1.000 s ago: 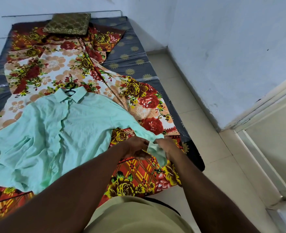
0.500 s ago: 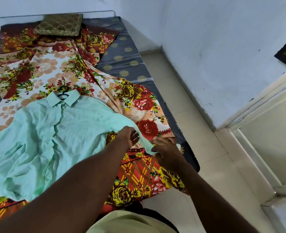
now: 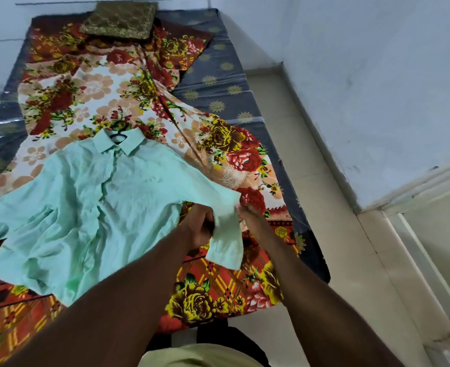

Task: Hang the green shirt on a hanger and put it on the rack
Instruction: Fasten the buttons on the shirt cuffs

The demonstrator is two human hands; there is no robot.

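The light green shirt [image 3: 94,207] lies spread face up on the flowered bedsheet [image 3: 91,91], collar toward the far end. A dark hanger hook [image 3: 118,136] pokes out of the collar; the remainder of the hanger is hidden inside the shirt. My left hand [image 3: 198,223] grips the shirt's right sleeve near the cuff, which folds down toward me. My right hand [image 3: 251,215] pinches the same sleeve's edge from the right side. No rack is in view.
A low mattress [image 3: 218,83] with a dark patterned cover lies on the tiled floor [image 3: 332,234]. A brown-gold cushion [image 3: 120,19] sits at its far end. White walls close in at the back and right, with a door frame [image 3: 427,197] at right.
Both hands lifted the right sleeve and folded its cuff end down toward me; half a second ago the sleeve lay flatter. The camera view also shifted slightly.
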